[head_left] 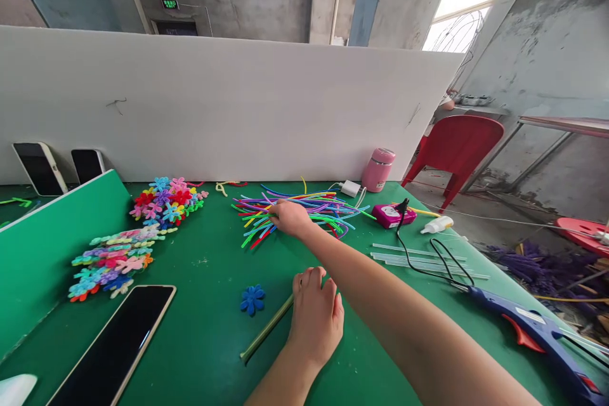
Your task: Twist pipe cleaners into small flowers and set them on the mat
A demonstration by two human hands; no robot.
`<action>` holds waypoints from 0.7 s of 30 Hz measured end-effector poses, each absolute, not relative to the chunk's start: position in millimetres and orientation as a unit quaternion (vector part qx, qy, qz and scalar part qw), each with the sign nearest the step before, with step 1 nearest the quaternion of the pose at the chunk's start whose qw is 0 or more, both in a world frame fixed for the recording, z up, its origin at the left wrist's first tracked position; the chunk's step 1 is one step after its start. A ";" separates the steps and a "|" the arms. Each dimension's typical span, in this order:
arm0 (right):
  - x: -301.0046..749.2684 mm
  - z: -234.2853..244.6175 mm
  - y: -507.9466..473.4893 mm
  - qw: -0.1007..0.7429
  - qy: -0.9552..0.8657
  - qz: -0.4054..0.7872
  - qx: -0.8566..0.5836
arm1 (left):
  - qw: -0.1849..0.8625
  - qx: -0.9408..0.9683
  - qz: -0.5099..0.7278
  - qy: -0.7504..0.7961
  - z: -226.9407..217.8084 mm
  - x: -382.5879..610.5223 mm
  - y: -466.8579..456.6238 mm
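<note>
My left hand (316, 312) rests low over the table, its fingers curled round a green stick (266, 330) that sticks out toward the lower left. Just left of that stick lies a blue flower (252, 299). My right arm reaches across to a spread pile of colourful pipe cleaners (333, 208). There my right hand (289, 217) has its fingers pinched together at the pile's left part, against the stems; its fingertips are partly hidden.
Bunches of colourful flowers (166, 202) lie at left beside a green panel (61, 260) and a phone (114, 342). At right are a glue gun (528, 323), clear glue sticks (428, 260), a magenta box (392, 216), a small white bottle (436, 224) and a pink flask (378, 170). A white board (238, 108) stands behind.
</note>
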State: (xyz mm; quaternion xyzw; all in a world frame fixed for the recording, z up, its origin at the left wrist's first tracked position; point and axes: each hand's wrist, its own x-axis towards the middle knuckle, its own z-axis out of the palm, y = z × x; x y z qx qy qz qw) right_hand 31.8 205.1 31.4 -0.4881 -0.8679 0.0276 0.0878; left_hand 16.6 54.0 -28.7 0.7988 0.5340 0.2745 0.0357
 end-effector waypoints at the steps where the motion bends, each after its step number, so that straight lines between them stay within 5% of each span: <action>1: 29.3 29.5 206.1 0.072 -0.868 0.032 -0.490 | 0.041 0.798 0.278 0.532 -28.6 16.7 54.0; 7: 22.9 25.0 211.3 0.009 -0.858 0.055 -0.510 | 0.068 0.788 0.289 0.540 -28.5 17.4 54.7; 12: 23.4 20.6 211.0 0.034 -0.856 0.067 -0.511 | 0.069 0.788 0.292 0.538 -27.1 17.1 55.1; 21: 38.8 34.6 217.8 0.286 -0.779 0.116 -0.546 | 0.032 0.795 0.284 0.536 -27.2 17.0 54.9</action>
